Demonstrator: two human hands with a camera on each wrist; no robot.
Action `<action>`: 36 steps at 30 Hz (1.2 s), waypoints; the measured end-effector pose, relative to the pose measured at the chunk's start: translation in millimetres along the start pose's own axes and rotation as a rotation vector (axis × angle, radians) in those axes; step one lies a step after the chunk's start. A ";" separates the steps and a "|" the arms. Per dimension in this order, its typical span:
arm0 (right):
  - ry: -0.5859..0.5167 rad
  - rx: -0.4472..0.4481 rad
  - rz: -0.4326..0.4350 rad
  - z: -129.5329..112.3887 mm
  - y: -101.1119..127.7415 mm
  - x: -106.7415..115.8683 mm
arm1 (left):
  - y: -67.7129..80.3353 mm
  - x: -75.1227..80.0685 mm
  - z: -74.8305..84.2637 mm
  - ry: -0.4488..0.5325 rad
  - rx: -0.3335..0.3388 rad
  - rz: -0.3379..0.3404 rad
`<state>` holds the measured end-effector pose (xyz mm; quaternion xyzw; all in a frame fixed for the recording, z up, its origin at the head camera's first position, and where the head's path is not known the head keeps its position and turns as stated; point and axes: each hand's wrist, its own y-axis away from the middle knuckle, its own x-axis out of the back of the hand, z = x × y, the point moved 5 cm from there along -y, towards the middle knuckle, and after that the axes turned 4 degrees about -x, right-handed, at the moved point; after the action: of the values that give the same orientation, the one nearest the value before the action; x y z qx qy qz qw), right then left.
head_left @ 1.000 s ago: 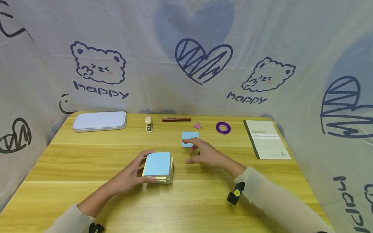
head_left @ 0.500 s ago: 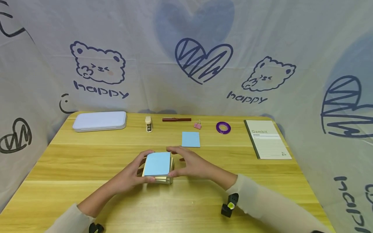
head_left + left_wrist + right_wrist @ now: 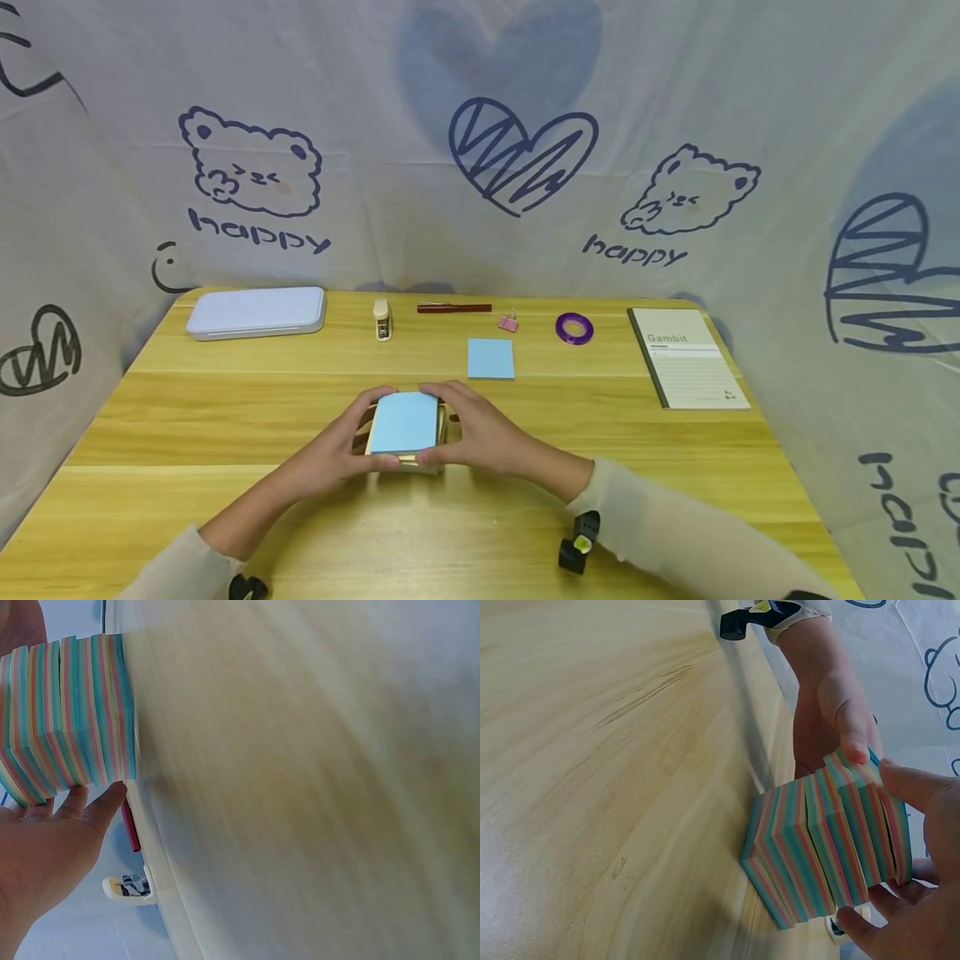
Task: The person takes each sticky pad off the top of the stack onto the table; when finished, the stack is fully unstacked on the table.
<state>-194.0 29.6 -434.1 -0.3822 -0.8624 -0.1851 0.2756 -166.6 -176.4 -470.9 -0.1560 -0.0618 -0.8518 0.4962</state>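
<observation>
Thick block of striped sticky notes with blue top [image 3: 405,422], gripped between left hand [image 3: 335,451] and right hand [image 3: 480,433], fingers curled around both sides, single square blue paper note [image 3: 491,359] lying just beyond right hand

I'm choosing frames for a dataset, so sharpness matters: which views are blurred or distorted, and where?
Head view: sharp, evenly lit, wide-angle bending at the edges. Left wrist view: tabletop smeared by blur, sticky-note block fairly clear. Right wrist view: the block's coloured layers crisp, wood grain slightly soft nearby.
</observation>
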 end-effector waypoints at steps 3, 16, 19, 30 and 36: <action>0.001 0.005 0.007 -0.6 -0.2 0.2 | 0.2 -0.2 0.2 0.000 0.006 0.001; 0.009 0.083 0.002 4.9 1.4 8.1 | 0.8 -1.3 -1.5 -0.019 0.026 0.006; 0.033 0.105 -0.006 7.7 2.9 12.0 | 1.1 -1.6 -2.0 -0.009 0.030 0.007; -0.020 0.113 0.036 35.6 15.4 34.6 | 0.1 -2.2 -1.2 0.015 0.007 0.008; -0.098 0.030 0.074 57.3 25.2 47.2 | -0.3 -2.2 -1.6 0.009 0.012 0.009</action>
<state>-220.2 102.3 -446.9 -0.4184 -0.8628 -0.1426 0.2455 -166.2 -174.9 -473.1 -0.1495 -0.0642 -0.8500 0.5011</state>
